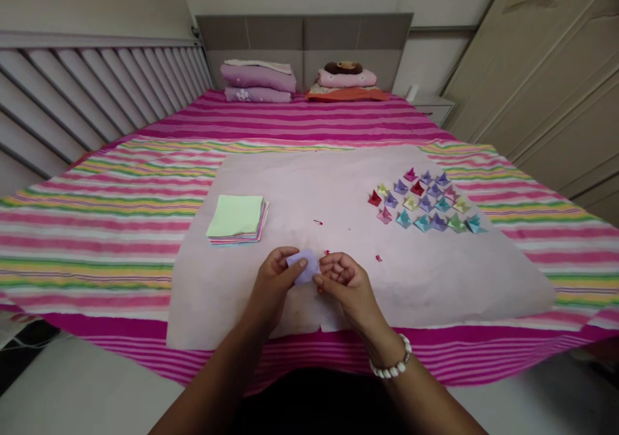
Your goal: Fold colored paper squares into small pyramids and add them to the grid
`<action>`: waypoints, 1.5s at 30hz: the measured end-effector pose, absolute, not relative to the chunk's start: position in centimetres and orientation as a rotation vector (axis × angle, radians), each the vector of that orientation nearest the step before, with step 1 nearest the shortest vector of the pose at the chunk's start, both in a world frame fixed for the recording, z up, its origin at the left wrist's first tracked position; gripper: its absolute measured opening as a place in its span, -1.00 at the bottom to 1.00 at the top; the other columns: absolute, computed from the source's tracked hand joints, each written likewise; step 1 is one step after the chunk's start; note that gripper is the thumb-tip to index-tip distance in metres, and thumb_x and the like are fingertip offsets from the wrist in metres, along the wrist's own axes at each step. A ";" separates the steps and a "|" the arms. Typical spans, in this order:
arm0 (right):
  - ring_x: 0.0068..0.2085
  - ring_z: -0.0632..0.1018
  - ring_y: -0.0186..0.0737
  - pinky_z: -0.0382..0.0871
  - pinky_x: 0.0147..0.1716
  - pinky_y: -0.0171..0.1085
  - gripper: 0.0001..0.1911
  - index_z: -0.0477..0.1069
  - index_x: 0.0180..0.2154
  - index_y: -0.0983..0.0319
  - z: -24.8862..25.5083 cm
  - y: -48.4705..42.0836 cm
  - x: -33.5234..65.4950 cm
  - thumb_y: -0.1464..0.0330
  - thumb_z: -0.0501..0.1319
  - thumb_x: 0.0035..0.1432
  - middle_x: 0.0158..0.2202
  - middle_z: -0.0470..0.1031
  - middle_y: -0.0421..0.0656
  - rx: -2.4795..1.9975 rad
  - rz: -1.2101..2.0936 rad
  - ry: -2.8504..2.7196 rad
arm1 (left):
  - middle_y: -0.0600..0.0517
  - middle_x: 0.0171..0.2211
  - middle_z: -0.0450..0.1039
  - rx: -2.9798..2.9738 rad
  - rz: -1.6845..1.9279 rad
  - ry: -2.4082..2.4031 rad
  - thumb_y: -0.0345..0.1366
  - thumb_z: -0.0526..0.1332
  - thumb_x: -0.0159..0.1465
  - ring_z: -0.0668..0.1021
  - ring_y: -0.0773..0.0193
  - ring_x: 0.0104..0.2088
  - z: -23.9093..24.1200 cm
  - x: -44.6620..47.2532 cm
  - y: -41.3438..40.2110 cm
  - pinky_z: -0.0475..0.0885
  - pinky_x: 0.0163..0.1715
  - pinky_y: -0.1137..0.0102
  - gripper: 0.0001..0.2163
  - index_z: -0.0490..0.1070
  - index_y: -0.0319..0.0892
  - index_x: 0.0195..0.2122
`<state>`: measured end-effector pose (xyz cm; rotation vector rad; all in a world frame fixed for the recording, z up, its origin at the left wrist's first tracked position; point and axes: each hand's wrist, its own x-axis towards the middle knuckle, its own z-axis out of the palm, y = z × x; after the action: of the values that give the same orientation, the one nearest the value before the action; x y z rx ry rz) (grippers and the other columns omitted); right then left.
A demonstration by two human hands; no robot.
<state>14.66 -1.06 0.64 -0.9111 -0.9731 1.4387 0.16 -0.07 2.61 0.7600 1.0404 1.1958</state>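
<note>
A small piece of folded lilac paper (305, 269) is held up over the near part of a large pale sheet (309, 183). My left hand (276, 279) pinches its left side, thumb across the front. At its right edge, my right hand (342, 281) grips it between thumb and fingertips, the other fingers curled. To the left lies a stack of square coloured papers (236, 217), light green on top. Several small folded paper shapes (425, 204) in purple, red, yellow, blue, green and pink stand in rows at the right.
Small red scraps (378, 258) and a thin red piece (318, 222) lie on the sheet. Beneath is a bed with a striped cover (97, 229). Folded bedding (258, 82) sits by the headboard (304, 42). A slatted rail (97, 93) runs along the left.
</note>
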 end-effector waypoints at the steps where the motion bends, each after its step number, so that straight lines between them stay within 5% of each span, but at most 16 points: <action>1: -0.57 0.44 -0.40 0.34 -0.55 -0.38 -0.70 0.42 -0.34 0.20 0.8 -1.1 14.7 0.32 0.45 -0.13 -0.54 0.44 -0.30 -0.910 1.420 -0.979 | 0.12 -0.44 0.48 0.809 1.201 1.034 -0.25 0.43 -0.02 0.49 0.39 -0.45 2.6 -0.1 -0.1 0.36 -0.41 0.48 -0.58 0.40 -0.16 -0.12; 4: -0.56 0.44 -0.39 0.33 -0.54 -0.37 -0.76 0.42 -0.38 0.20 1.2 -1.3 14.8 0.33 0.43 -0.10 -0.58 0.42 -0.31 -0.903 1.421 -1.027 | 0.09 -0.36 0.50 0.985 1.164 1.036 -0.23 0.38 0.06 0.48 0.36 -0.39 2.5 -0.9 -0.1 0.35 -0.39 0.47 -0.55 0.42 -0.10 0.00; 12: -0.54 0.47 -0.35 0.37 -0.50 -0.34 -0.81 0.46 -0.42 0.21 1.3 -1.5 15.0 0.32 0.43 -0.08 -0.59 0.47 -0.27 -0.930 1.412 -1.029 | 0.06 -0.46 0.49 1.234 1.053 1.120 -0.22 0.35 0.10 0.43 0.38 -0.48 3.5 -1.5 -0.6 0.33 -0.49 0.48 -0.83 0.54 -0.17 -0.31; 19: -0.33 0.59 -0.24 0.51 -0.29 -0.23 -0.77 0.45 -0.33 0.17 1.8 -2.1 14.5 0.33 0.42 -0.06 -0.35 0.58 -0.17 -0.889 1.296 -0.967 | -0.01 -0.25 0.57 1.408 1.233 1.205 -0.32 0.32 0.12 0.57 0.22 -0.24 4.1 -0.6 -1.7 0.48 -0.20 0.37 -0.91 0.54 -0.15 -0.33; 31: -0.18 0.54 -0.17 0.50 -0.22 -0.20 -0.90 0.47 -0.29 0.17 2.0 -2.6 14.1 0.47 0.26 0.12 -0.25 0.49 -0.10 -0.925 0.758 -1.304 | -0.04 -0.12 0.53 1.814 1.368 1.130 -0.48 0.26 0.15 0.55 0.19 -0.06 3.4 -0.1 -2.7 0.47 -0.02 0.28 -0.81 0.44 -0.11 -0.21; 45: -0.24 0.51 -0.20 0.43 -0.25 -0.25 -0.88 0.43 -0.35 0.17 2.2 -2.4 13.9 0.50 0.19 0.10 -0.29 0.47 -0.13 -0.958 0.804 -1.244 | -0.09 -0.09 0.52 1.944 1.398 1.146 -0.47 0.27 0.11 0.55 0.14 -0.07 3.3 -0.1 -2.7 0.47 -0.08 0.24 -0.75 0.43 -0.10 -0.18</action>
<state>13.86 -2.44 2.16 -0.9583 -1.2441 0.8044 -0.09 -2.70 3.35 1.9441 1.1461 1.3984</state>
